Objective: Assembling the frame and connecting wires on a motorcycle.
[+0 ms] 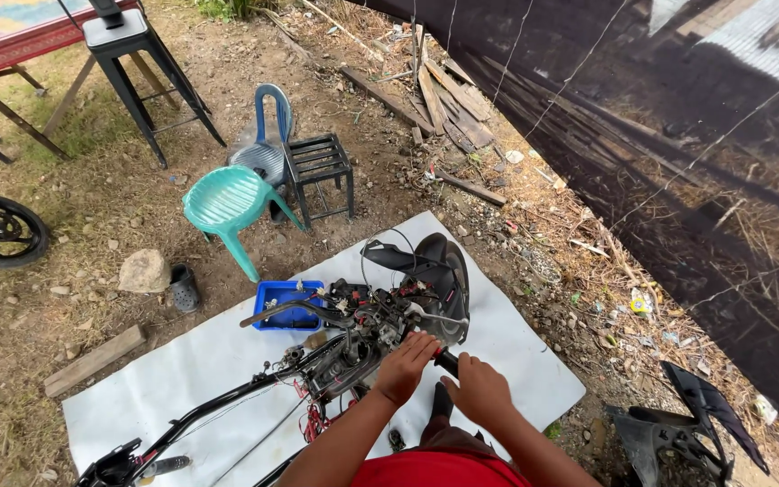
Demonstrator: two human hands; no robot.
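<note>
— Where is this?

— An outdoor dirt yard (137, 225) edged by a dark net fence (678, 180), with a white sheet (227, 361) spread on the ground.

— What lies on the sheet?

— A stripped motorbike frame (353, 347), its handlebars and wiring exposed. Behind it are a blue tray (286, 293), a turquoise stool (227, 203) and a blue chair (268, 135).

— And the person?

— The work looks like stripping the handlebar area. The left hand (405, 365) rests, fingers curled, on the steering head; the right hand (480, 390) is closed around the black grip (446, 362).

— Next?

— Probably a steady pull or twist, with the frame braced.
</note>
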